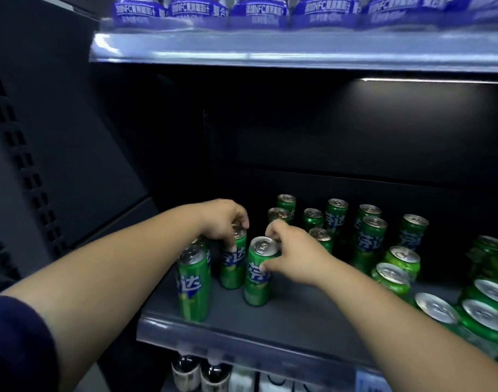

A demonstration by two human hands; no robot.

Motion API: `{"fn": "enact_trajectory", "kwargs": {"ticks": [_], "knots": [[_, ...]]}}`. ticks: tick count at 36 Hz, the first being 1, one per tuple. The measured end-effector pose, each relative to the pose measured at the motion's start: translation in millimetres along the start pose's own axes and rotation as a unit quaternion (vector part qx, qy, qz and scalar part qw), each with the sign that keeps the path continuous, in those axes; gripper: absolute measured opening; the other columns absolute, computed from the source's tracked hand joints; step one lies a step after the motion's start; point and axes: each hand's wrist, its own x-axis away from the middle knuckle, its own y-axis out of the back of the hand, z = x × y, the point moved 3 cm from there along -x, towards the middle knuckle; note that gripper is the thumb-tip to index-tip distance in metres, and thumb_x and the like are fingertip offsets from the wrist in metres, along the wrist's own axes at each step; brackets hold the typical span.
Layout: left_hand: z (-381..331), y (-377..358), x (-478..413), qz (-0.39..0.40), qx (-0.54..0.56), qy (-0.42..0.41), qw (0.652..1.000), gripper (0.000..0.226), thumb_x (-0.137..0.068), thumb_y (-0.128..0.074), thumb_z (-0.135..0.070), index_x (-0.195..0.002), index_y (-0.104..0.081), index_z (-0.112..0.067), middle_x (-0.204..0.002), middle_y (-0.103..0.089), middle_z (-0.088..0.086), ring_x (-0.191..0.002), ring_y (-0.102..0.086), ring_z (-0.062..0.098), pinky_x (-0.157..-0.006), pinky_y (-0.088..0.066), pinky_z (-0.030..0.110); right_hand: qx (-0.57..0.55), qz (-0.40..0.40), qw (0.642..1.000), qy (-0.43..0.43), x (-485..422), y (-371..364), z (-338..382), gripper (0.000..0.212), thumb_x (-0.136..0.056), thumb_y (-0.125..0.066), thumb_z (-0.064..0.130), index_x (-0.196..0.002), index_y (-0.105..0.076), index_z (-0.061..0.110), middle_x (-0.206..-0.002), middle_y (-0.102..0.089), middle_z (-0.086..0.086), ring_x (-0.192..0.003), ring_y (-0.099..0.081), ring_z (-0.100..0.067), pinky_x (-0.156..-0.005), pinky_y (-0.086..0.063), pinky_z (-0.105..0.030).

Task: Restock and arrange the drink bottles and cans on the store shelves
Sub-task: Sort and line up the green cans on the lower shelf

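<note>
At the bottom left, a dark blue sleeve (13, 343) covered the person's upper left arm. Both bare forearms reached onto a dark grey metal shelf (298, 315). Nearest its front edge, on the left, stood a tall slim green drink can with a silver top (192, 287). Just behind it, the right hand (295, 256) gripped a second green can (257, 275), thumb on the label and fingers curled over the rim. Just beside that, the left hand (222, 222) held a third green can (233, 264) from above, fingertips curled round its top. All three stood upright. More green cans (372, 239) stood scattered behind and to the right. Above, a higher shelf carried a row of blue-labelled bottles (259, 12).
</note>
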Motion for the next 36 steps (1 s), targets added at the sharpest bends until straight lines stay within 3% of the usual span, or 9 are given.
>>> {"fn": "enact_trajectory", "kwargs": {"ticks": [5, 8, 10, 15, 20, 23, 27, 32, 36], "knots": [[-5.4, 2.7, 16.5, 0.039, -0.014, -0.017, 0.999, 0.059, -0.065, -0.090, -0.020, -0.116, -0.063, -0.028, -0.116, -0.063, -0.006, -0.102, -0.061, 0.015, -0.092, -0.052, 0.033, 0.016, 0.031, 0.999, 0.028, 16.0, 2.2, 12.7, 0.057, -0.067, -0.089, 0.038, -0.112, -0.054, 0.034, -0.110, -0.064, 0.011, -0.097, -0.062, -0.013, -0.085, -0.054, -0.036], [-6.4, 4.3, 22.1, 0.042, -0.008, -0.033, 0.999, 0.057, -0.071, -0.086, -0.015, -0.122, -0.063, -0.026, -0.115, -0.063, -0.009, -0.101, -0.058, 0.010, -0.083, -0.045, 0.022, 0.037, 0.059, 0.996, 0.049, 22.7, 1.7, 23.4, 0.079, -0.073, -0.086, 0.036, -0.142, -0.048, 0.029, -0.139, -0.056, 0.005, -0.125, -0.055, -0.015, -0.102, -0.046, -0.028], [-5.8, 5.8, 25.3, 0.045, 0.002, -0.042, 0.998, 0.056, -0.074, -0.083, -0.011, -0.126, -0.064, -0.024, -0.113, -0.064, -0.010, -0.100, -0.057, 0.006, -0.075, -0.040, 0.012, 0.043, 0.065, 0.995, 0.053, 25.7, 3.3, 31.0, 0.080, -0.075, -0.083, 0.035, -0.146, -0.047, 0.024, -0.145, -0.053, 0.003, -0.132, -0.050, -0.016, -0.106, -0.042, -0.027], [-3.8, 8.5, 31.8, 0.046, 0.007, -0.055, 0.997, 0.054, -0.077, -0.082, -0.013, -0.127, -0.063, -0.021, -0.107, -0.061, -0.013, -0.095, -0.055, 0.003, -0.064, -0.033, 0.001, 0.013, 0.053, 0.998, 0.043, 23.3, 2.1, 44.3, 0.048, -0.072, -0.083, 0.032, -0.117, -0.068, 0.023, -0.117, -0.067, 0.003, -0.106, -0.062, -0.014, -0.093, -0.052, -0.036], [-0.2, 9.2, 33.1, 0.074, 0.000, -0.062, 0.995, 0.051, -0.073, -0.084, -0.013, -0.120, -0.067, -0.022, -0.105, -0.066, -0.010, -0.097, -0.061, 0.010, -0.079, -0.044, 0.019, -0.031, 0.049, 0.996, 0.062, 21.1, -13.6, 59.0, 0.043, -0.072, -0.084, 0.029, -0.113, -0.072, 0.023, -0.110, -0.068, 0.003, -0.099, -0.063, -0.012, -0.090, -0.052, -0.034], [3.4, 8.2, 33.4, 0.079, 0.011, -0.076, 0.994, 0.045, -0.072, -0.085, -0.015, -0.113, -0.069, -0.025, -0.101, -0.070, -0.010, -0.095, -0.064, 0.012, -0.082, -0.050, 0.024, -0.035, 0.034, 0.996, 0.079, 21.0, -23.7, 67.4, 0.047, -0.075, -0.083, 0.028, -0.119, -0.069, 0.023, -0.115, -0.064, 0.004, -0.104, -0.059, -0.011, -0.091, -0.048, -0.025], [13.3, 8.0, 34.7, 0.084, 0.050, -0.081, 0.992, 0.038, -0.080, -0.076, -0.013, -0.114, -0.071, -0.029, -0.106, -0.072, -0.008, -0.100, -0.066, 0.012, -0.093, -0.054, 0.033, -0.045, -0.003, 0.996, 0.080, 20.1, -33.0, 70.5, 0.031, -0.078, -0.082, 0.027, -0.104, -0.066, 0.024, -0.108, -0.060, 0.006, -0.101, -0.057, -0.011, -0.089, -0.046, -0.025], [26.2, 7.0, 34.0, 0.059, 0.103, -0.070, 0.990, 0.032, -0.091, -0.065, -0.005, -0.119, -0.070, -0.020, -0.107, -0.070, -0.008, -0.101, -0.065, 0.010, -0.092, -0.049, 0.022, -0.085, -0.043, 0.993, 0.074, 20.8, -37.8, 68.3, 0.037, -0.076, -0.084, 0.020, -0.072, -0.049, 0.034, -0.089, -0.056, 0.010, -0.082, -0.052, -0.002, -0.075, -0.042, -0.028], [29.8, 2.8, 30.1, 0.005, 0.096, -0.062, 0.993, 0.020, -0.095, -0.064, -0.014, -0.112, -0.071, -0.022, -0.102, -0.069, -0.007, -0.094, -0.063, 0.008, -0.083, -0.046, 0.019, -0.115, -0.069, 0.989, 0.063, 21.7, -43.1, 67.6, 0.043, -0.073, -0.085, 0.019, -0.065, -0.046, 0.034, -0.094, -0.063, 0.000, -0.090, -0.060, -0.017, -0.082, -0.050, -0.037]]}}
